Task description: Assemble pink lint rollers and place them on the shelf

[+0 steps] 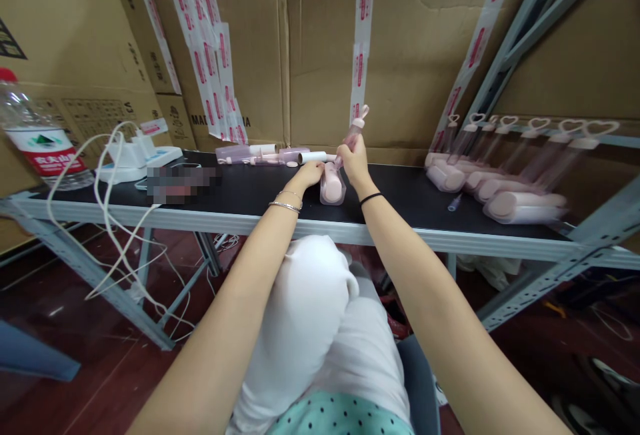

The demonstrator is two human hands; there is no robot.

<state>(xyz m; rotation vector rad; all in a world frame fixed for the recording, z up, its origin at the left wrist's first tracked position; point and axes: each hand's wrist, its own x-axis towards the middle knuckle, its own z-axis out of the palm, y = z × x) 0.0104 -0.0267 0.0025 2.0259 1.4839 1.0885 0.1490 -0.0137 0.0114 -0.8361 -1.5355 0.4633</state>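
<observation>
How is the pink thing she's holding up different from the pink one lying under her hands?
The slim tube is held tilted up by the right hand; the chubby pink case lies flat on the table. The tube is thin and see-through; the case is wider and solid-looking. Both are pale pink.

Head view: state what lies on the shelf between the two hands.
In the head view, a pink case lies between the left hand and the right hand, which holds a pink tube.

Single head view, looking forward and down — close over both forearms, black shelf (240, 195) ahead
</observation>
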